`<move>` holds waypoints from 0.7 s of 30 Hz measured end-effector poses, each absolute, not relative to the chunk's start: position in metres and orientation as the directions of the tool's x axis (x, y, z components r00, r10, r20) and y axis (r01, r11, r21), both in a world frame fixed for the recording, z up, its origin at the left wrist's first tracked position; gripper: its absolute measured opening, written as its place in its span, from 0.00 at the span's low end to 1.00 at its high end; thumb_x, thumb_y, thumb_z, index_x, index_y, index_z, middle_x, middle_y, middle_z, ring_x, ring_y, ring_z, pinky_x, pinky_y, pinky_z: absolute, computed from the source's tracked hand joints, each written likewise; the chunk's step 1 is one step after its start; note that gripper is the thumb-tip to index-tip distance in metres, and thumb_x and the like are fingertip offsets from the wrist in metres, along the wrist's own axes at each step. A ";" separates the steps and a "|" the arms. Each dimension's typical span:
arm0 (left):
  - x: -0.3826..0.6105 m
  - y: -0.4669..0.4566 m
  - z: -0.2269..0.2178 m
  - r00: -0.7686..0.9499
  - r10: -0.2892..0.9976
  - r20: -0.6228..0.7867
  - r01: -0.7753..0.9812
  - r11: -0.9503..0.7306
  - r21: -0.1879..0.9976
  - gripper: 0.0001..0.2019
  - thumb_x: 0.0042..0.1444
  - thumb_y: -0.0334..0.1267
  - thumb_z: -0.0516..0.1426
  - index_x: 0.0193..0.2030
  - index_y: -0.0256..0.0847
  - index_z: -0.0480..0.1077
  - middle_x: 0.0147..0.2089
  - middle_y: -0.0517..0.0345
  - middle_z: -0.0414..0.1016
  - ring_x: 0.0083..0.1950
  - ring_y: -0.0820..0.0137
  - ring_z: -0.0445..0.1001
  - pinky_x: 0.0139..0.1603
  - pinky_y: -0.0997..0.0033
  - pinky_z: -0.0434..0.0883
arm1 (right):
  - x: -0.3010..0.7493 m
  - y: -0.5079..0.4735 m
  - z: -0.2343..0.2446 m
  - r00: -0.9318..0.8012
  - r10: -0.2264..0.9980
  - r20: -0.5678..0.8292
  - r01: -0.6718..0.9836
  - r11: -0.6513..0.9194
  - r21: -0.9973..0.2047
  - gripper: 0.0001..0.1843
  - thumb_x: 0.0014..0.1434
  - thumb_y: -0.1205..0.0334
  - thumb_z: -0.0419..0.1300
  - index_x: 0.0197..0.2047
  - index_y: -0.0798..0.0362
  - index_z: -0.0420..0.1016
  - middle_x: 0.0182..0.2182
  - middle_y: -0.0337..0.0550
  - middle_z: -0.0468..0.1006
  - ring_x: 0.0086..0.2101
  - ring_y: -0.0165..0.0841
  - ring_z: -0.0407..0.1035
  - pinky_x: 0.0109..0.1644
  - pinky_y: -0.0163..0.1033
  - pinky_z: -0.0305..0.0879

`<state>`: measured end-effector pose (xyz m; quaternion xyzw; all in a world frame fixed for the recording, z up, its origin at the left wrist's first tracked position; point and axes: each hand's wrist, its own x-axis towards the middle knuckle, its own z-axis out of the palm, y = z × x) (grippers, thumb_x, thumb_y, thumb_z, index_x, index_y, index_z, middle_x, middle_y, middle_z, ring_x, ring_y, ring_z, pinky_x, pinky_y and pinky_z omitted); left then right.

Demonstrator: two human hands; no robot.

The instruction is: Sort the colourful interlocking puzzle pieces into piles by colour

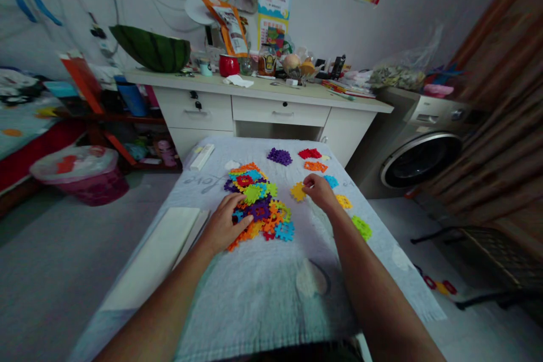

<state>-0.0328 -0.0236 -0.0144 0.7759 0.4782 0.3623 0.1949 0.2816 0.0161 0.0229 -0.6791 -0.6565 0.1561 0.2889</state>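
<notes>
Pinched in the fingers of my right hand point(319, 189) is a yellow interlocking plastic piece point(297, 192), just above or on the cloth. My left hand point(228, 222) rests at the left side of a mixed pile of colourful interlocking pieces point(278, 212), its thumb and fingers apart. Its fingertips reach a lime-green piece point(253, 194) on top. Single-colour groups lie beyond and to the right: purple pieces point(279, 156), red pieces point(309, 153), orange pieces point(315, 166), blue pieces point(331, 181), yellow-orange pieces point(344, 201) and green pieces point(362, 227).
A pale cloth point(271, 294) covers the table. A white box-like object point(169, 243) lies on its left, with a narrow white bar point(202, 157) farther back. Behind stands a cluttered white desk point(280, 116); a washing machine point(418, 141) is at right.
</notes>
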 end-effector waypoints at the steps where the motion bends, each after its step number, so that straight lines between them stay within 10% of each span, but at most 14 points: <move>1: -0.034 -0.023 -0.016 0.275 0.882 0.382 0.604 -0.468 0.646 0.22 0.56 0.48 0.57 0.55 0.43 0.66 0.59 0.48 0.68 0.61 0.58 0.68 0.64 0.53 0.65 | 0.298 0.012 0.027 0.111 0.974 0.196 0.808 0.027 -0.589 0.08 0.49 0.68 0.58 0.35 0.53 0.72 0.31 0.38 0.76 0.32 0.30 0.68 0.37 0.34 0.62; 12: -0.038 -0.015 -0.025 0.261 0.880 0.397 0.636 -0.466 0.615 0.22 0.57 0.51 0.56 0.54 0.41 0.68 0.57 0.47 0.68 0.60 0.58 0.68 0.64 0.52 0.64 | 0.406 -0.040 0.021 0.298 0.915 0.271 0.942 -0.237 -0.235 0.05 0.50 0.72 0.55 0.29 0.53 0.69 0.30 0.42 0.74 0.30 0.31 0.65 0.33 0.34 0.55; 21: -0.038 -0.015 -0.026 0.258 0.885 0.387 0.648 -0.455 0.611 0.22 0.57 0.51 0.56 0.54 0.41 0.68 0.57 0.48 0.69 0.60 0.58 0.68 0.64 0.53 0.65 | 0.374 -0.045 0.040 0.185 0.948 0.257 0.896 -0.056 -0.440 0.05 0.54 0.62 0.60 0.35 0.53 0.73 0.31 0.40 0.77 0.30 0.31 0.69 0.37 0.36 0.61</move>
